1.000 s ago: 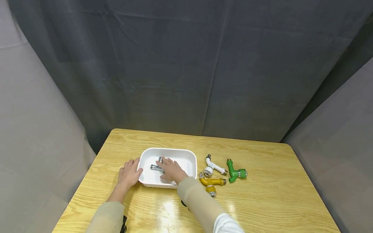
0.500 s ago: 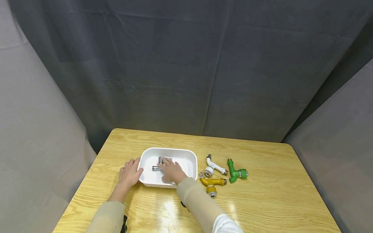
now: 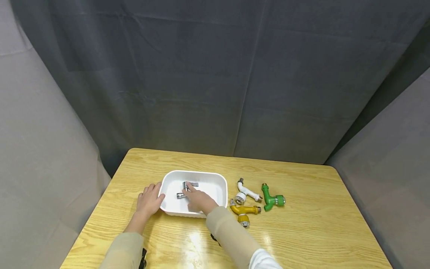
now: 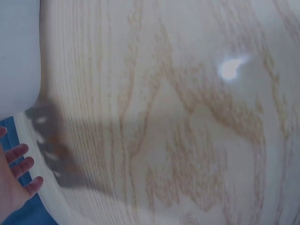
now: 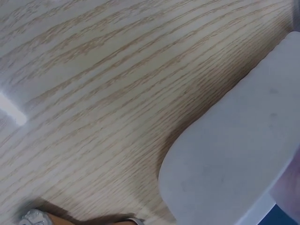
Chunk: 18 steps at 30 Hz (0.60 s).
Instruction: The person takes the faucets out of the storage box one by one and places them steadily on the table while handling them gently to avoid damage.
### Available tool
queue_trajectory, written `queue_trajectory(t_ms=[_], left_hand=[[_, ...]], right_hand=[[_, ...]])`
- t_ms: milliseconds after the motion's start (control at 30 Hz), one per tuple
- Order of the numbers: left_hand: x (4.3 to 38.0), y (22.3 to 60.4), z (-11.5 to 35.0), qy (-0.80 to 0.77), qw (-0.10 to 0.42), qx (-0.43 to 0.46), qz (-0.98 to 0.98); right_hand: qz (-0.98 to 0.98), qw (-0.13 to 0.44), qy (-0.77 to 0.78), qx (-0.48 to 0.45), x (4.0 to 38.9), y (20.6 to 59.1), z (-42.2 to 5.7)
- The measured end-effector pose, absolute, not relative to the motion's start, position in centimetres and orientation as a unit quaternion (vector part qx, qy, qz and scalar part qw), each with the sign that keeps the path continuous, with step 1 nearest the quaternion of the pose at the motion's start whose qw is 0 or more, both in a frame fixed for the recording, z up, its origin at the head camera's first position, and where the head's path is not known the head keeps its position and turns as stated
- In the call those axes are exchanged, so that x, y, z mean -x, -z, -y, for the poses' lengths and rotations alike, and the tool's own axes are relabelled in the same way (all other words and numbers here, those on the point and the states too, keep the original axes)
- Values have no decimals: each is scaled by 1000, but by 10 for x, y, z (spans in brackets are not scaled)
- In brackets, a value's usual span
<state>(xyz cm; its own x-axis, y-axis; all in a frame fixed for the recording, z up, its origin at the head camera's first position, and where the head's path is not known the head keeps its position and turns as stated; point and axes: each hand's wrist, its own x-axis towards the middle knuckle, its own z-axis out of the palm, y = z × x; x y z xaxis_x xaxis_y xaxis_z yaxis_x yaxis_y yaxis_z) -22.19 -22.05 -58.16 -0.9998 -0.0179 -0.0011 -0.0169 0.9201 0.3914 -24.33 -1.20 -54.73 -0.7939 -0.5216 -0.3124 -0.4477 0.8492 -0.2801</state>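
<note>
A white rectangular tray (image 3: 212,190) stands on the wooden table, with a chrome faucet (image 3: 180,195) lying in its left half. My right hand (image 3: 199,200) reaches over the tray's front right rim and pinches the faucet near its middle. The fingers cover part of the faucet. My left hand (image 3: 150,200) rests at the tray's left side, thumb by the rim and fingers loosely extended. In the left wrist view, the left fingers (image 4: 24,167) are spread beside the tray wall (image 4: 19,56). The right wrist view shows the tray's outside wall (image 5: 225,159); the faucet is not seen there.
Right of the tray lie a white faucet (image 3: 248,192), a yellow faucet (image 3: 244,210) and a green faucet (image 3: 269,198). The yellow one is close to the tray's right corner. A dark grey curtain (image 3: 201,93) hangs behind the table (image 3: 312,216), with lighter cloth at both sides.
The chrome faucet has shifted slightly right and toward me, and its lever now shows past my fingers. My right fingers were spread and have drawn together. The left hand stays in place.
</note>
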Motion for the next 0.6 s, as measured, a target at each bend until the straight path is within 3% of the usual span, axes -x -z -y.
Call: queue_trajectory(t_ms=[600], left_hand=[[222, 581, 221, 200, 1, -4, 980]], right_hand=[[-943, 81, 40, 321, 245, 555, -5]])
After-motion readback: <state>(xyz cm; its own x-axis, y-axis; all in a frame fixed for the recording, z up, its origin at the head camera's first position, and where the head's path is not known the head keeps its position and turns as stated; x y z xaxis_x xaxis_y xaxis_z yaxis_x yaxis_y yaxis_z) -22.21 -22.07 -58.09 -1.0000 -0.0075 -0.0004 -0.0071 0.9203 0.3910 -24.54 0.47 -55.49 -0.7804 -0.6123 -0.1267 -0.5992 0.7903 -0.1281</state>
